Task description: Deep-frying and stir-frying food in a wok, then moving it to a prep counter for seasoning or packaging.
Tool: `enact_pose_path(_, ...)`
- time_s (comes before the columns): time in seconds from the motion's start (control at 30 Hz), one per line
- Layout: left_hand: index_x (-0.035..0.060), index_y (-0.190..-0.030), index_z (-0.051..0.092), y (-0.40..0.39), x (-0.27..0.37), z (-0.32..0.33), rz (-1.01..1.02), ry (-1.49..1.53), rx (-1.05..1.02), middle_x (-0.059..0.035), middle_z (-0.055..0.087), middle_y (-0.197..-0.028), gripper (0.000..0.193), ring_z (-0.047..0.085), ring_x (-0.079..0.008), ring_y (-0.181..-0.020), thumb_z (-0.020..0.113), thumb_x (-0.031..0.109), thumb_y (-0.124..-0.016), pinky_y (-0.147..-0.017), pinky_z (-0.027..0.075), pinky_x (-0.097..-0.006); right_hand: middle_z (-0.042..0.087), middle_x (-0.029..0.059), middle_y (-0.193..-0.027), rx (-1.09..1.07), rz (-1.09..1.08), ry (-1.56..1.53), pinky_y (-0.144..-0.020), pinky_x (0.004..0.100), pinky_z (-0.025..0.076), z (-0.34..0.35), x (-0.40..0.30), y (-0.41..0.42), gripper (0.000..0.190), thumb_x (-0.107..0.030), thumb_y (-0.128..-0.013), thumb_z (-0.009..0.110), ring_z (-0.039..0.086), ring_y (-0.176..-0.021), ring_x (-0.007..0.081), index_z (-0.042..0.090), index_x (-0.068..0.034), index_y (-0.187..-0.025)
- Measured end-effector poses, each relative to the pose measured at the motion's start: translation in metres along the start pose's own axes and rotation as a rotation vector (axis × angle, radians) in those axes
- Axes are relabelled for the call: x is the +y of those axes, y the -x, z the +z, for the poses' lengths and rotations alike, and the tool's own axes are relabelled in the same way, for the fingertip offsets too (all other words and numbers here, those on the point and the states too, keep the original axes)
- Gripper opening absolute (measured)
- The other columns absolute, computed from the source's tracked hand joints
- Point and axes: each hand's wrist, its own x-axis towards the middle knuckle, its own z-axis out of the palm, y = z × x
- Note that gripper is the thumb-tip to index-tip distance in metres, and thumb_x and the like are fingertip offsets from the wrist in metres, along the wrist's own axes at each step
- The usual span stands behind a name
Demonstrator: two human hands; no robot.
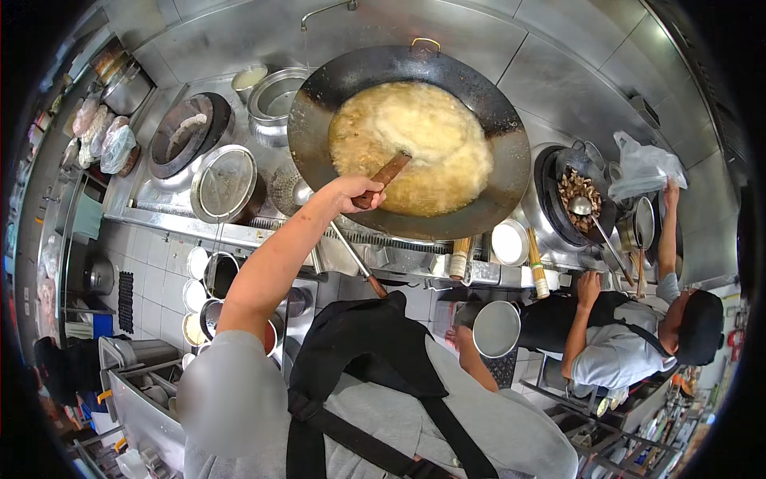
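My left hand (363, 193) is closed around a wooden handle (392, 169) that reaches into a large black wok (311, 141). Pale foam and bubbling yellow oil (413, 149) fill the wok's middle; whatever is at the handle's lower end is hidden there. Low at my right side, my right hand (459, 340) grips the side of a round metal pot (497, 329), though the fingers are partly hidden. The pot's opening faces up and nothing shows inside it. A long-handled utensil (353, 251) with a wooden end lies across the stove edge below my left forearm.
A co-worker (622, 335) stands at right, one hand at a plastic bag (646, 167). Before them, a smaller wok (562, 161) holds brown pieces and a ladle (580, 206). At left are a strainer (224, 182) and a metal pot (278, 99). Bamboo brushes (537, 263) line the stove's front.
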Motion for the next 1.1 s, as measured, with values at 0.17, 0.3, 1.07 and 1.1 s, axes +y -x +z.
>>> enact_pose_path(0.17,0.0022,-0.091,0.043,-0.014,-0.003,0.005,-0.057,0.117,-0.085,-0.0039,0.046,-0.070,0.013,0.043,-0.0092,-0.053,0.047,0.010,-0.100,-0.046,0.040,-0.0216,0.065,0.0170,-0.087,-0.037,-0.030,-0.018,-0.056,0.0428,0.057,-0.007,-0.001,-0.006,0.041,-0.025,-0.094,0.047,0.066,-0.065,0.0308,0.050,-0.003,-0.128)
enact_pose_path(0.3,0.0042,-0.086,0.042,-0.017,-0.004,0.009,0.026,-0.006,-0.103,-0.0019,0.043,-0.068,0.017,0.040,-0.0083,-0.052,0.046,0.011,-0.100,-0.045,0.036,-0.0218,0.065,0.0179,-0.089,-0.033,-0.006,0.020,-0.056,0.0420,0.057,0.008,-0.010,0.006,0.041,-0.022,-0.094,0.046,0.066,-0.066,0.0300,0.050,-0.002,-0.129)
enact_pose_path(1.07,-0.0018,-0.092,0.046,0.055,-0.010,0.016,0.188,-0.137,0.138,-0.0063,0.050,-0.071,0.006,0.044,-0.0099,-0.053,0.050,0.002,-0.095,-0.046,0.040,-0.0262,0.064,0.0170,-0.099,-0.047,0.006,0.135,-0.063,0.0436,0.057,-0.004,-0.048,-0.020,0.044,-0.022,-0.094,0.050,0.065,-0.079,0.0303,0.048,-0.006,-0.135)
enact_pose_path(1.1,-0.0024,-0.091,0.046,0.052,-0.009,0.015,0.151,-0.120,0.156,-0.0059,0.050,-0.071,0.006,0.044,-0.0103,-0.052,0.049,0.002,-0.095,-0.046,0.040,-0.0263,0.064,0.0170,-0.099,-0.053,0.006,0.137,-0.063,0.0436,0.057,0.000,-0.049,-0.016,0.044,-0.022,-0.094,0.050,0.065,-0.079,0.0303,0.048,-0.006,-0.135)
